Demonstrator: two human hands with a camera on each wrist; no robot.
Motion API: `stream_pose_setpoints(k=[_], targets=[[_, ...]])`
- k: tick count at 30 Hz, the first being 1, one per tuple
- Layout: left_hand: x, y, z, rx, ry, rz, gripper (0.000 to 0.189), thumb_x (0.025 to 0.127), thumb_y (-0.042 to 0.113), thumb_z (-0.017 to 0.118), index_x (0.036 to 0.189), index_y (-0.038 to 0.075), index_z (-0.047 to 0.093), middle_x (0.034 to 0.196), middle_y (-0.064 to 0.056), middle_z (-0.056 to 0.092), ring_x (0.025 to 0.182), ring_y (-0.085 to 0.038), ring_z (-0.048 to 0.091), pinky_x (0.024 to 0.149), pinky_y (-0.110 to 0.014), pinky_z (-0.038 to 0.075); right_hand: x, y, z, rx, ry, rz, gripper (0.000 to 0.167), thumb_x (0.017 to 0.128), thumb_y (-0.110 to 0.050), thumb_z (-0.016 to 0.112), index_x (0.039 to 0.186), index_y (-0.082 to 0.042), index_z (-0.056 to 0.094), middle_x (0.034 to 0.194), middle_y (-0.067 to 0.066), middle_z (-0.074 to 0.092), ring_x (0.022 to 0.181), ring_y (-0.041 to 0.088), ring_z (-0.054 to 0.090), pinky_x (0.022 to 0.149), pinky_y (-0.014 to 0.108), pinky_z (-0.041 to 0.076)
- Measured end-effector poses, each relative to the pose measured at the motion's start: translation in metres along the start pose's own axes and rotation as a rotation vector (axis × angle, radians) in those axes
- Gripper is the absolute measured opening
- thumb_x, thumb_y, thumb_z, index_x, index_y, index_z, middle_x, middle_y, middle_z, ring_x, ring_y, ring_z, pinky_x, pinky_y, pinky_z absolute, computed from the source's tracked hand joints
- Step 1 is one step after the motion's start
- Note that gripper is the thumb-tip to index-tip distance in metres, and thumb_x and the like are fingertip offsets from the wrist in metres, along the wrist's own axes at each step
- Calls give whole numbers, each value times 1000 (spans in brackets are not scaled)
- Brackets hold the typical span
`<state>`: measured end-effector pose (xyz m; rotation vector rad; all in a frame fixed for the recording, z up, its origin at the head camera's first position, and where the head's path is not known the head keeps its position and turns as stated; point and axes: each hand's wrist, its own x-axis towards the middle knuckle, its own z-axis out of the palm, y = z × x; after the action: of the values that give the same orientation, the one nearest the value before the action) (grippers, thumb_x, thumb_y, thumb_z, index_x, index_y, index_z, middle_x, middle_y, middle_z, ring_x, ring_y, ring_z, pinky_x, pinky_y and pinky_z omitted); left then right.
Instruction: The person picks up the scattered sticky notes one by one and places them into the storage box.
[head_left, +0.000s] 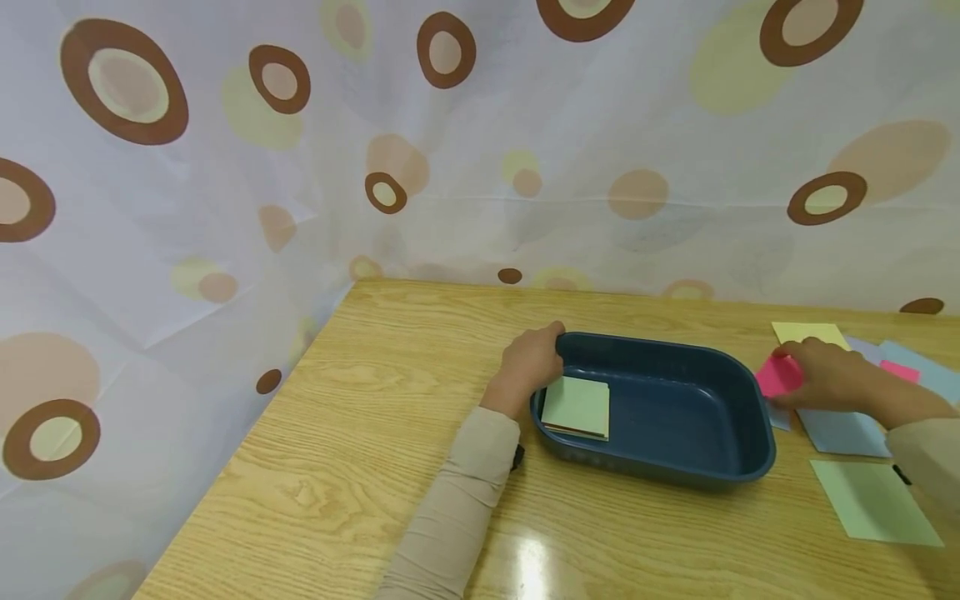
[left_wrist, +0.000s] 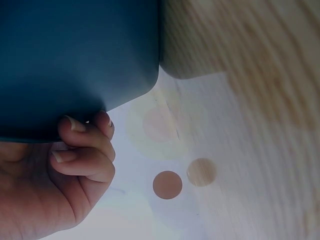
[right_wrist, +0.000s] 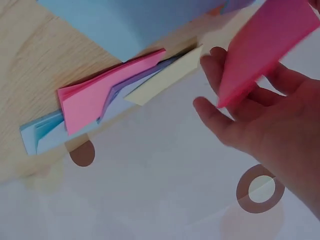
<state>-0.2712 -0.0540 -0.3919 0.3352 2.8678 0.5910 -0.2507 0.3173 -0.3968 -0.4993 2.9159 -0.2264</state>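
A bright pink paper (head_left: 777,375) is just outside the right end of the tray, at the fingertips of the right hand (head_left: 836,379). It is plain, with straight edges and a pointed corner; the right wrist view shows it slanting across the fingers. The right hand is partly closed, fingers bent, holding that paper.

The dark blue tray (head_left: 667,417) is a deep oblong with rounded corners. The left hand (head_left: 531,362) curls its fingers over the rim at the left end, gripping it. Inside, near that hand, lies a squared stack topped with pale green paper (head_left: 576,404). The tray's right wall stands between the pink paper and this stack.

Around the right hand, a yellow sheet (head_left: 810,333) lies behind, a blue sheet (head_left: 843,432) in front, and a larger pale green sheet (head_left: 876,502) nearer the person. The right hand and forearm hide part of the group. All rests on a wood-grain bench (head_left: 315,467), backed by a spotted white sheet (head_left: 487,237).
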Motion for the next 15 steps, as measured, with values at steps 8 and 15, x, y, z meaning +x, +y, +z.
stream_pose_setpoints(k=[8,15], targets=[[1,-1,0,5,4,9,46,95,10,54,140,18,47,107,-7,66,62,-18,49,48,-25,36,-6,-8,-16,-97,146,-7,74,69,-32,83,112,18,48,93,31,57,78,43,55,60,53,47],[2,-2,1,5,6,13,46,95,10,55,139,18,48,106,-6,66,62,-17,50,49,-26,37,-8,-42,-37,-61,336,-45,72,68,-23,83,109,22,44,92,36,50,75,45,50,56,47,48]])
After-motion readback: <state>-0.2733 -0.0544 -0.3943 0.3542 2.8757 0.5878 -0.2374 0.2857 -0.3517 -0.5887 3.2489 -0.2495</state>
